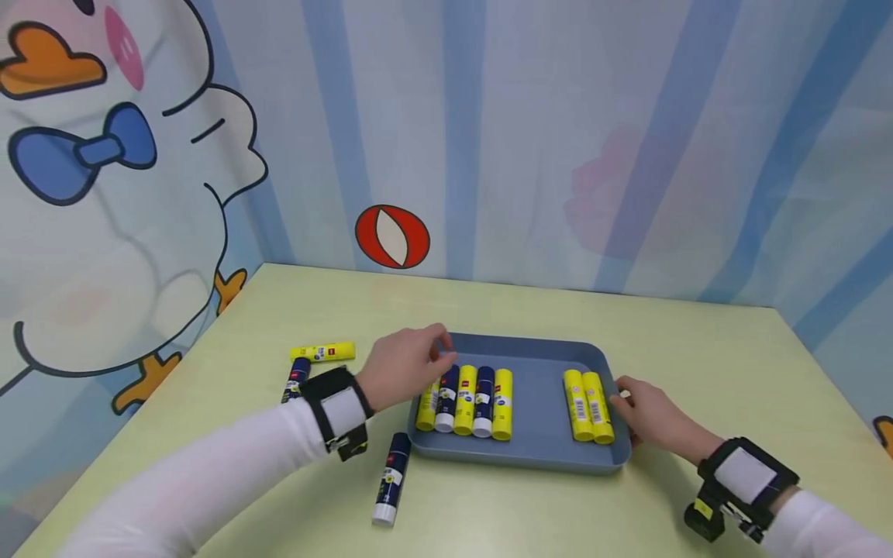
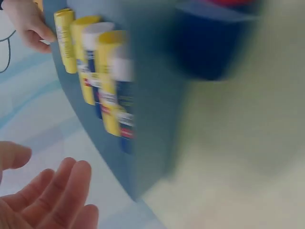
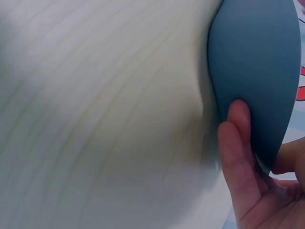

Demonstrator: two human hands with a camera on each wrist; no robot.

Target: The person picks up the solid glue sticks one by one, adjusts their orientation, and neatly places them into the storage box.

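A blue-grey tray point(image 1: 537, 407) lies on the table with glue sticks in it. In its left part yellow glue sticks point(image 1: 465, 401) alternate with dark blue ones point(image 1: 484, 403), side by side. Two more yellow glue sticks point(image 1: 589, 408) lie at the right end. Over the tray's left end hovers my left hand point(image 1: 403, 366), its fingers loosely bent and, in the left wrist view, holding nothing. My right hand point(image 1: 659, 420) grips the tray's right edge; the right wrist view shows fingers point(image 3: 238, 157) against the outer wall and the thumb at the rim.
Left of the tray lie a yellow glue stick point(image 1: 323, 352) and a dark blue one point(image 1: 296, 378), the latter partly hidden by the left wrist. Another dark blue glue stick point(image 1: 392, 480) lies just off the tray's front left corner. A printed curtain point(image 1: 516, 155) stands behind the table.
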